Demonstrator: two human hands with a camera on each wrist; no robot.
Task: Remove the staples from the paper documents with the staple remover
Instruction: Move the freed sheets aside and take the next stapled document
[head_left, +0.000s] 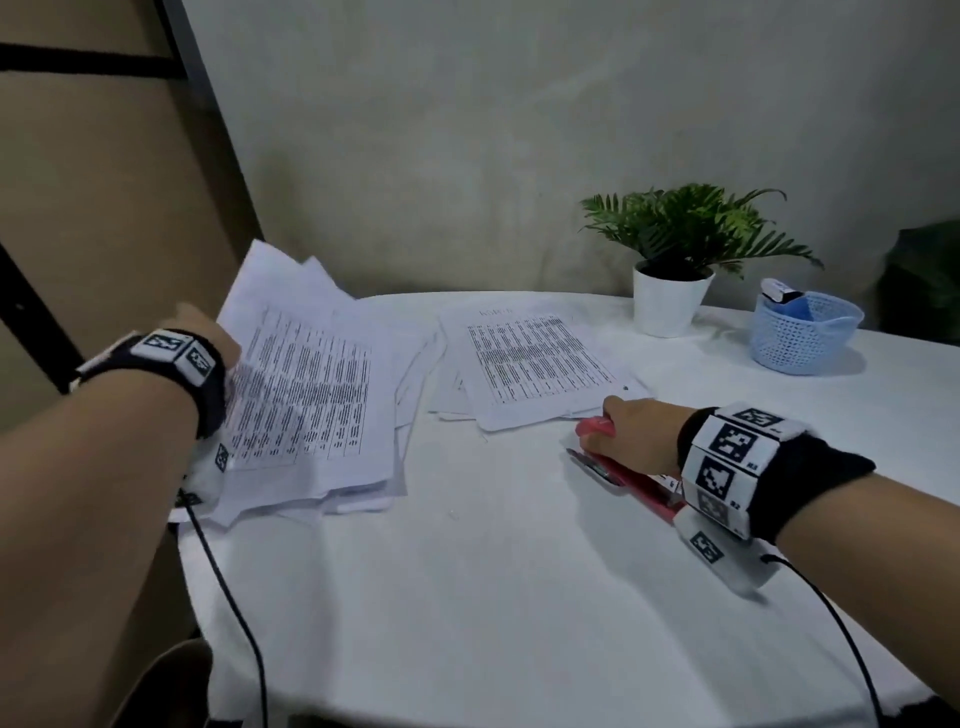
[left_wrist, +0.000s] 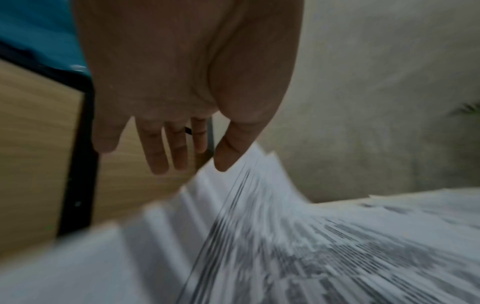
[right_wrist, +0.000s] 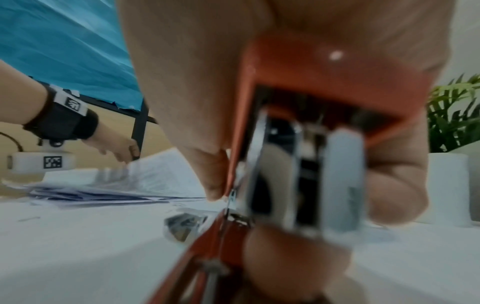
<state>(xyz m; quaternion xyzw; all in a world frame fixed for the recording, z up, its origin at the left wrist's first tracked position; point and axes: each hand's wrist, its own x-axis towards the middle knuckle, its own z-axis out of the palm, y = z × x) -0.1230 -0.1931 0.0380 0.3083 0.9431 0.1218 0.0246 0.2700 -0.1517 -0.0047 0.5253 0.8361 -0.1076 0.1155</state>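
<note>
White cloth covers the round surface in front of me, with a grey wall behind it. My left hand is at about 9 o'clock, fingers straight and spread, the thumb just touching the loose pile of papers. My right hand is at about 3 o'clock, curled tight around the red staple remover, low over the cloth.

I think my job now is to pick one paper set and find its staple. I should press the sheets flat with my left hand and slide the metal tip under the staple slowly, so nothing tears.

That pile sticks out past the edge at 9 o'clock, so it could slip off. A neat stack lies at 12 o'clock. The plant and blue basket stand at 2 o'clock. The middle has room to work.
</note>
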